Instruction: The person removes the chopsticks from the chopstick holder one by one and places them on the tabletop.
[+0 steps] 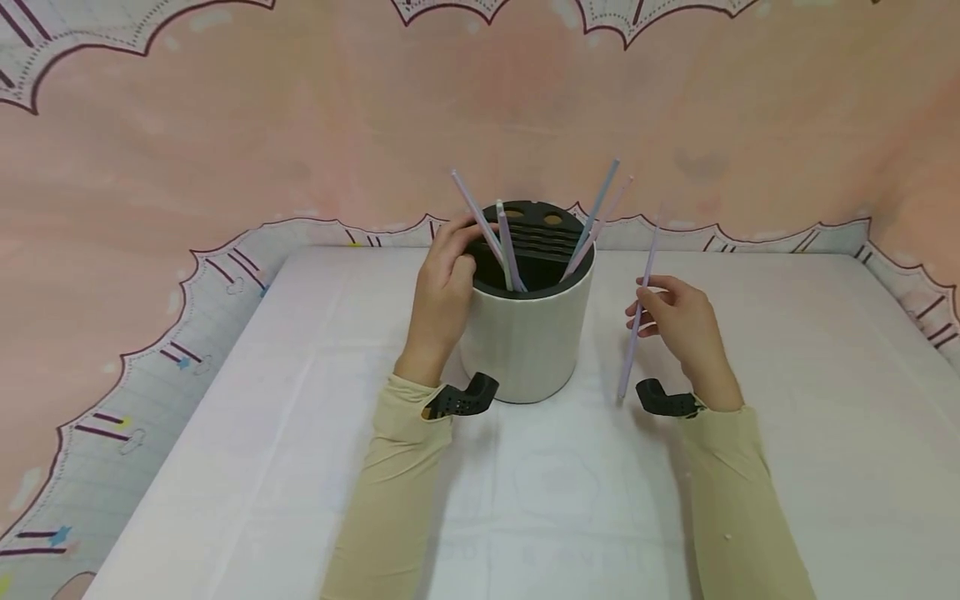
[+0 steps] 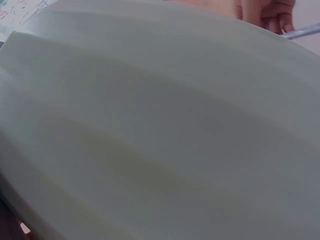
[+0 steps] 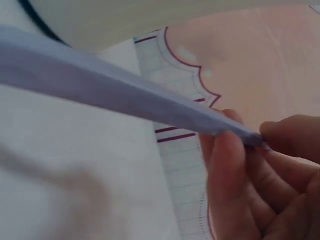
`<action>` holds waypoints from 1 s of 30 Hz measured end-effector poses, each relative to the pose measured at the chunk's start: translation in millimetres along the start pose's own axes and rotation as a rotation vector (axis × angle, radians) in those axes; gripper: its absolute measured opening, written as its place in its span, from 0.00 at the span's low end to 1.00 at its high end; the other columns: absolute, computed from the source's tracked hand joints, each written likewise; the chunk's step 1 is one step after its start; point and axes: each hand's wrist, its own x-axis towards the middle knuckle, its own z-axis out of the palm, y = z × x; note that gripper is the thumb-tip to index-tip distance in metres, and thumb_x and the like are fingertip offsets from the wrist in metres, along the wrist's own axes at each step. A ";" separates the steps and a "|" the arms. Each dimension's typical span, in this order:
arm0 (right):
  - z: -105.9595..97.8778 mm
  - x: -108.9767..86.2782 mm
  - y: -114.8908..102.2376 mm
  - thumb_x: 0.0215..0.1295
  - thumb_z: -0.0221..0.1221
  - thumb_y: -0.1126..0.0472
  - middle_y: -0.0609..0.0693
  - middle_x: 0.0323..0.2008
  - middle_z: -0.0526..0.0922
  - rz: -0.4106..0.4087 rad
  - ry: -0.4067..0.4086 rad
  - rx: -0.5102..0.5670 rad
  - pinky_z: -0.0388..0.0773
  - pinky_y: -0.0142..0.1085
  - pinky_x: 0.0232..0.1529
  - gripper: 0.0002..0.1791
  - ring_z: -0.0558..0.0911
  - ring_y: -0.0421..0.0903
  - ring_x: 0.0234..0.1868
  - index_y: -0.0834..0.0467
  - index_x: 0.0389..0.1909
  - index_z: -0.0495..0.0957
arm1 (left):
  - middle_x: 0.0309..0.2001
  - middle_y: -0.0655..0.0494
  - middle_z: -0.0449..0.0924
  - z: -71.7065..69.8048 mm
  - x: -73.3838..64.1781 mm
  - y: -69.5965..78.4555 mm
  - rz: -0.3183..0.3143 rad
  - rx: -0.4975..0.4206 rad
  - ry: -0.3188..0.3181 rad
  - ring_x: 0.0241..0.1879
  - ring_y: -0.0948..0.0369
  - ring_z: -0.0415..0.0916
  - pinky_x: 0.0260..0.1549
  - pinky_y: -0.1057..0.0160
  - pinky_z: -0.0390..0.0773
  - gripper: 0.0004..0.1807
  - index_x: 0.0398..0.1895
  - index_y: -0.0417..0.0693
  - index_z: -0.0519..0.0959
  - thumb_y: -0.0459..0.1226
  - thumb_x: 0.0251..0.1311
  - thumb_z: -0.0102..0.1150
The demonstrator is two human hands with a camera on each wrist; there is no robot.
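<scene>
A white round holder (image 1: 525, 350) with a black slotted top (image 1: 536, 237) stands upright, with several thin pastel sticks (image 1: 510, 250) leaning in its front opening. At the holder's left rim, my left hand (image 1: 444, 300) grips the edge, its fingers bent over the top. In the left wrist view the pale wall of the holder (image 2: 160, 120) fills nearly everything. To the holder's right, my right hand (image 1: 678, 321) pinches a lavender stick (image 1: 634, 337) between thumb and fingers, apart from the holder. In the right wrist view this stick (image 3: 115, 92) runs to the fingertips (image 3: 227, 150).
The holder and hands are over a white table (image 1: 315, 467). A peach cloth (image 1: 300, 142) with a scalloped, purple-edged border hangs behind and shows along the sides. Each wrist wears a black camera mount (image 1: 465, 396).
</scene>
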 end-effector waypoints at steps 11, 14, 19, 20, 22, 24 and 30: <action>5.8 4.9 27.4 0.63 0.43 0.62 0.63 0.36 0.75 0.120 -0.212 -0.106 0.76 0.33 0.30 0.24 0.77 0.45 0.28 0.67 0.59 0.60 | 0.59 0.69 0.62 1.4 -3.6 1.3 0.002 0.028 0.007 0.59 0.75 0.54 0.58 0.69 0.54 0.22 0.50 0.48 0.75 0.32 0.56 0.33; 8.5 5.8 33.0 0.63 0.47 0.62 0.62 0.39 0.75 0.137 -0.251 -0.170 0.74 0.32 0.30 0.27 0.75 0.46 0.29 0.64 0.62 0.56 | 0.59 0.67 0.63 1.2 -3.7 1.8 0.008 0.024 0.011 0.59 0.75 0.54 0.58 0.70 0.53 0.22 0.49 0.46 0.74 0.32 0.56 0.33; 12.9 6.4 40.1 0.62 0.50 0.59 0.58 0.39 0.75 0.153 -0.273 -0.292 0.70 0.34 0.33 0.30 0.75 0.47 0.29 0.60 0.64 0.55 | 0.59 0.69 0.63 1.0 -3.5 0.2 0.002 0.013 0.010 0.59 0.75 0.54 0.58 0.70 0.53 0.21 0.49 0.46 0.74 0.32 0.56 0.33; 13.6 6.9 40.7 0.62 0.50 0.59 0.58 0.39 0.75 0.147 -0.268 -0.309 0.69 0.35 0.33 0.30 0.75 0.47 0.29 0.60 0.64 0.55 | 0.59 0.69 0.62 0.9 -3.5 0.2 -0.004 0.009 0.008 0.60 0.74 0.54 0.58 0.70 0.53 0.21 0.49 0.46 0.74 0.31 0.56 0.34; 14.9 7.9 40.3 0.61 0.51 0.58 0.57 0.38 0.75 0.149 -0.256 -0.332 0.69 0.35 0.33 0.30 0.75 0.47 0.27 0.59 0.64 0.56 | 0.59 0.64 0.63 -1.5 -5.6 12.0 -0.023 -0.006 0.003 0.60 0.71 0.55 0.58 0.70 0.52 0.21 0.49 0.43 0.74 0.30 0.57 0.33; 15.8 8.9 39.5 0.61 0.52 0.57 0.57 0.37 0.75 0.153 -0.249 -0.348 0.69 0.36 0.33 0.30 0.75 0.47 0.26 0.60 0.64 0.56 | 0.60 0.60 0.63 -4.0 -7.5 24.1 -0.038 -0.018 -0.002 0.61 0.68 0.55 0.58 0.70 0.52 0.20 0.49 0.40 0.73 0.29 0.57 0.33; 17.6 8.1 36.6 0.60 0.53 0.58 0.56 0.36 0.73 0.180 -0.238 -0.399 0.69 0.36 0.32 0.29 0.75 0.46 0.25 0.61 0.62 0.59 | 0.60 0.53 0.63 -4.8 -8.6 34.4 -0.048 -0.020 -0.007 0.62 0.62 0.56 0.58 0.70 0.52 0.20 0.48 0.36 0.73 0.26 0.56 0.33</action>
